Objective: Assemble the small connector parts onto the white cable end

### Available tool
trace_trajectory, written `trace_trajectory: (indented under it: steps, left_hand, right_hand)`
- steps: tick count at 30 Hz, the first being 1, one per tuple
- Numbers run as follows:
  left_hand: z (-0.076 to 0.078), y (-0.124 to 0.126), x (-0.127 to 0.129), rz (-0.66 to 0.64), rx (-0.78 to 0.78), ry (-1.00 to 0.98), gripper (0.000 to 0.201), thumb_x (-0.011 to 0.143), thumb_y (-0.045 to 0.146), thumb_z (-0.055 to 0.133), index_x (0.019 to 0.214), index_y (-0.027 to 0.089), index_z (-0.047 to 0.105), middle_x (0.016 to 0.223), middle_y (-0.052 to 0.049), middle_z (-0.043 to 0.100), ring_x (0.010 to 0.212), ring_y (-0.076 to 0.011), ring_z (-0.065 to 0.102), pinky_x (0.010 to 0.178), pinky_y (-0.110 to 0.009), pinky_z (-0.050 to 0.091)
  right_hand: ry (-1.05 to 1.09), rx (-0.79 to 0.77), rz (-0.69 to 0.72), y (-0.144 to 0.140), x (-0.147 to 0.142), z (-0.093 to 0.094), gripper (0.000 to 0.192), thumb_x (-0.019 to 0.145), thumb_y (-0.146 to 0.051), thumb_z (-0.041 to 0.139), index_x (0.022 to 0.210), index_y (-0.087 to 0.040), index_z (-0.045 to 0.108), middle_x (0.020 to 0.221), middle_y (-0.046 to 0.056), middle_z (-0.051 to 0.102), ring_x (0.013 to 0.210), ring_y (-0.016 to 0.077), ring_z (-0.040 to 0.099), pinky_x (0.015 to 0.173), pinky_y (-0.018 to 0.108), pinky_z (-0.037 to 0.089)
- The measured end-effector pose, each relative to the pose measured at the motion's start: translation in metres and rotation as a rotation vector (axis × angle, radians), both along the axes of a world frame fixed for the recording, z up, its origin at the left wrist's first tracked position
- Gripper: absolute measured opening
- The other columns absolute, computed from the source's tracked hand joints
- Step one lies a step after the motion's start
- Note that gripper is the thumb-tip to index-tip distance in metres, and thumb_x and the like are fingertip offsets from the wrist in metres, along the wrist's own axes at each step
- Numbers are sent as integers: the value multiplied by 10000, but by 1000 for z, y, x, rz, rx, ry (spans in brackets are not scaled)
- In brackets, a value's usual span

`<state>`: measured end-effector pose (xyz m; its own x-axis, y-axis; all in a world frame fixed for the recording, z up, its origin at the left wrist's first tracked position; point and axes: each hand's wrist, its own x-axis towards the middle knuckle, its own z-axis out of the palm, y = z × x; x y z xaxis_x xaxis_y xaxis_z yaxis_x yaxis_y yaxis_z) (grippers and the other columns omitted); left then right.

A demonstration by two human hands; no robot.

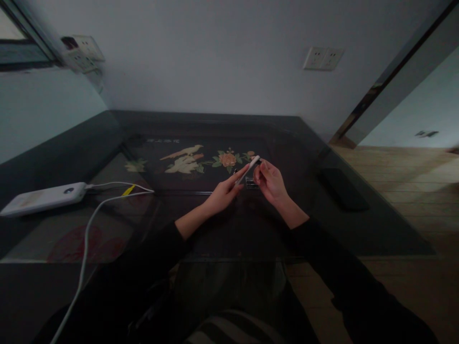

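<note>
A slim white object point(248, 170), seen nearly edge-on and tilted, is held above the dark table by my left hand point(223, 195). Its exact kind is not clear from here. My right hand point(271, 182) is closed at the upper right end of that object, fingertips pinched around a small dark piece that I cannot identify. Just below, between both hands, lies a small shiny item point(252, 183) on the table, partly covered by my right fingers.
A white power bank point(48, 198) with a white cable point(88, 229) and yellow tag lies at left. To the right rests a flat black rectangular object point(343, 189), perhaps a phone. The glossy table point(229, 229) bears bird and flower pictures. Wall sockets point(323, 58) are behind.
</note>
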<state>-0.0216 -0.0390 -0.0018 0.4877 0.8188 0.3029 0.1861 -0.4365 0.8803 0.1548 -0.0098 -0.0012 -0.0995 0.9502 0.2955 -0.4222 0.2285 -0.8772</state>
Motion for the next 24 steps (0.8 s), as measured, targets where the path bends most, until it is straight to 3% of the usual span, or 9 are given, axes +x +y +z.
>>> trace_trajectory:
  steps: [9,14,20,24]
  left_hand:
    - [0,-1,2,-44,29,-27,594,929,223,468,1508,187,339,1189,-125,663,780,-145,606,773,-281,503]
    - [1,2,0,15,26,-15,587,932,230,474,1504,182,352,1134,-123,689,810,-163,624,809,-299,501]
    - [-7,8,-3,54,11,-2,599,942,227,460,1521,209,310,944,-67,708,600,-97,501,686,-241,461]
    - [-10,9,-4,86,8,-11,597,939,225,459,1519,228,317,961,-60,702,561,-75,436,635,-213,423]
  right_hand:
    - [-6,-15,-45,-2,-1,3,361,751,-521,726,956,-226,695,544,-60,466,484,84,384,456,244,309]
    - [5,-38,-22,-4,-2,5,359,730,-514,748,932,-220,701,538,-63,473,472,77,371,450,237,301]
    - [8,-4,3,-4,-2,5,316,764,-504,730,804,-199,659,526,-63,491,458,65,382,444,227,294]
    - [-11,6,-5,-4,-2,5,357,770,-522,719,921,-204,661,531,-72,483,447,66,376,432,231,286]
